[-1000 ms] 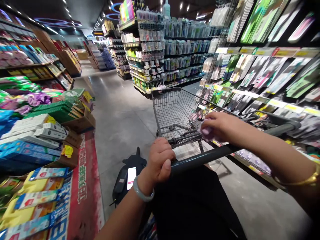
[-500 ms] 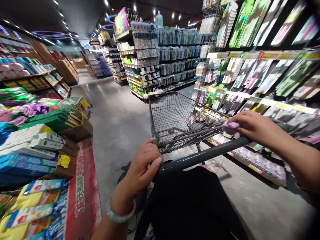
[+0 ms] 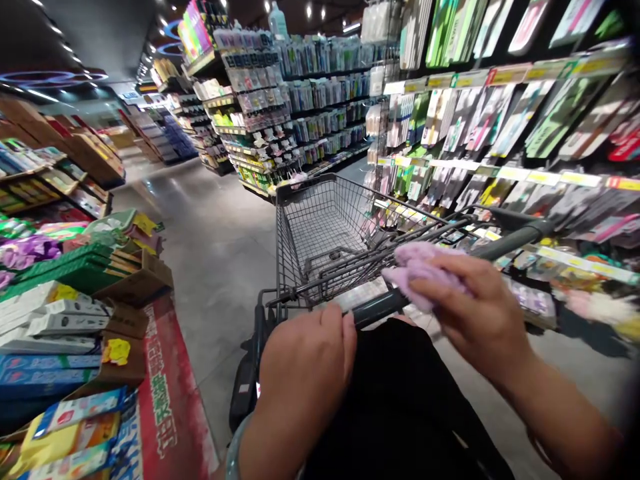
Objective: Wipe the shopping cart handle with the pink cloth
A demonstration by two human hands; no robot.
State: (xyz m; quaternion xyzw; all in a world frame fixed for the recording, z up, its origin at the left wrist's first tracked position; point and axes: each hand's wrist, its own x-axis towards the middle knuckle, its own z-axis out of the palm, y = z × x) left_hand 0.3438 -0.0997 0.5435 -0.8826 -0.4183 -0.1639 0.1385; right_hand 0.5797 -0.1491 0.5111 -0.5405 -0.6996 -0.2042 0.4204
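A dark grey shopping cart handle (image 3: pixel 377 310) crosses in front of me. My left hand (image 3: pixel 307 360) is closed round its left part, the fingers curled over the bar. My right hand (image 3: pixel 483 310) pinches a crumpled light purple cloth (image 3: pixel 425 270), which lies against the handle's middle. Part of the cloth is hidden under the fingers. Beyond the handle is the wire basket of the shopping cart (image 3: pixel 289 247), with its folding rear flap (image 3: pixel 340 283) between basket and bar. I see no goods in the basket.
Shelves of hanging packets (image 3: pixel 500 127) rise close on the right. Cardboard boxes of goods (image 3: pixel 135 283) stand on the left above a red printed panel (image 3: pixel 175 393). A grey floor aisle (image 3: pixel 200 220) runs ahead past another stocked shelf unit (image 3: pixel 255 100).
My right hand has moved left and nearer along the handle with the purple cloth. My left hand has shifted right and wraps further over the bar. The view has turned slightly right.
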